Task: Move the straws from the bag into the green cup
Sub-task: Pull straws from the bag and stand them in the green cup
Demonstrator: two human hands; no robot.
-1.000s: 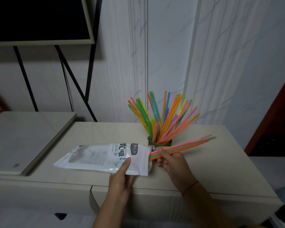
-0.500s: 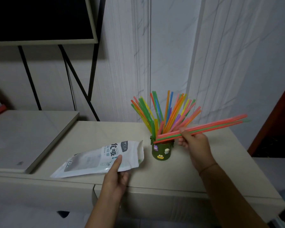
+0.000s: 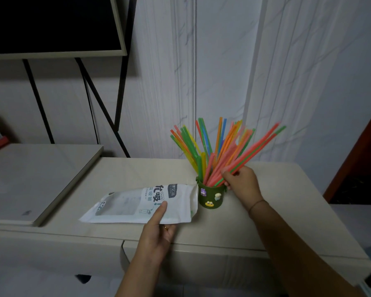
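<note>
A dark green cup (image 3: 210, 197) with small stickers stands on the beige cabinet top, packed with several colourful straws (image 3: 204, 144) that fan upward. My right hand (image 3: 240, 182) is right beside the cup's rim, pinching a small bundle of pink, red and green straws (image 3: 259, 144); their lower ends are in the cup and they lean up to the right. A white printed straw bag (image 3: 137, 203) lies flat to the left of the cup, its open end touching it. My left hand (image 3: 156, 230) pins the bag's near edge with the thumb on top.
The beige cabinet top (image 3: 276, 211) runs to a front edge close to me and a right edge near a dark red door frame (image 3: 362, 166). A lower grey surface (image 3: 30, 174) adjoins on the left. Black stand legs (image 3: 99, 103) and a dark screen sit behind.
My right hand pulled the straw bundle out of the bag, carried it right and up, then tipped it so the lower ends went into the cup. The left hand stayed on the bag.
</note>
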